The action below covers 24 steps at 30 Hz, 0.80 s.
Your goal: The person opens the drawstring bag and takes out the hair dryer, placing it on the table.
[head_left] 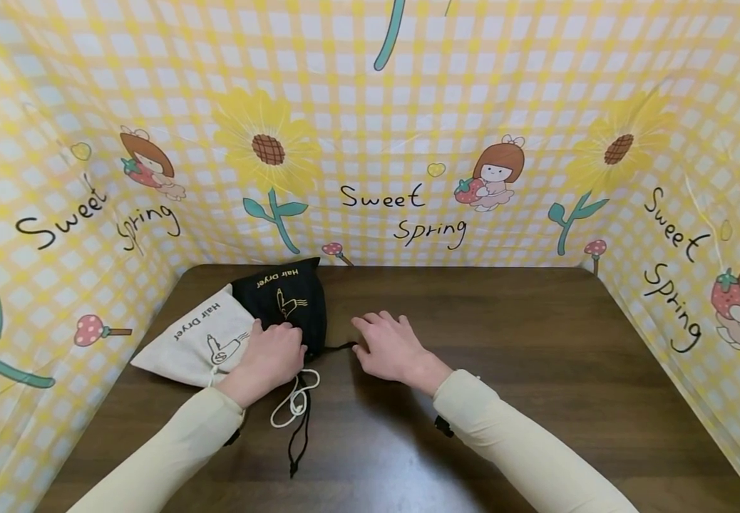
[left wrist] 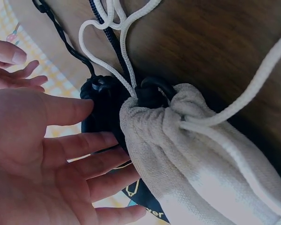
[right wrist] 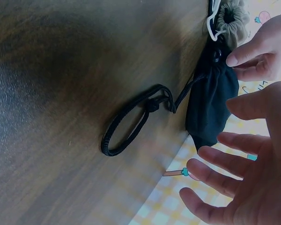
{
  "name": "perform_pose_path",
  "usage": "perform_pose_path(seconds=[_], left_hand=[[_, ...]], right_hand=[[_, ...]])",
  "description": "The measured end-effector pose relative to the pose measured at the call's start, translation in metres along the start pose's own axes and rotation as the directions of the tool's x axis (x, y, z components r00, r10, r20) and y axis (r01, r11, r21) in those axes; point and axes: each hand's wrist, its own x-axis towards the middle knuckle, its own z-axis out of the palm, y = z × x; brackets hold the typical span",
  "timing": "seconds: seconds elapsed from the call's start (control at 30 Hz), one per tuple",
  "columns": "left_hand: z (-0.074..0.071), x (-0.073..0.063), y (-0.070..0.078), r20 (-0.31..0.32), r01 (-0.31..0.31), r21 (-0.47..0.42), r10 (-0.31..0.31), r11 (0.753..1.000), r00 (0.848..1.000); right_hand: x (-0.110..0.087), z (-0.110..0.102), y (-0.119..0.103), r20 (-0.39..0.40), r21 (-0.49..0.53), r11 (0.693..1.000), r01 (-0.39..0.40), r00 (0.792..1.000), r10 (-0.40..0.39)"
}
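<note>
One pale bag [head_left: 190,343], one black bag [head_left: 285,301] — left hand [head_left: 269,358] over both.

"Hair Dryer" stands on the pale pouch [head_left: 190,348] at left and, in gold, on the black pouch [head_left: 282,296] beside it. "Sweet Spring" is written on the left, far and right sides of the checked cloth [head_left: 370,135].

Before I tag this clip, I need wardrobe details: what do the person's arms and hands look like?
Long, plain, cream-coloured sleeves reach both wrists. A small black item shows under each sleeve's end, too indistinct to identify. The left hand and right hand are bare, with no gloves or rings visible.
</note>
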Motion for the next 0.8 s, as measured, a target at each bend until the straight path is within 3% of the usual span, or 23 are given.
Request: perform_pose_path(seconds=[0.8], left_hand=[[0.0,0.006,0.015,0.032,-0.015,-0.037,0.016,0.999,0.999]], right_hand=[[-0.005,0.002,0.005,-0.003,-0.021,1.0,0.005,1.0,-0.005]])
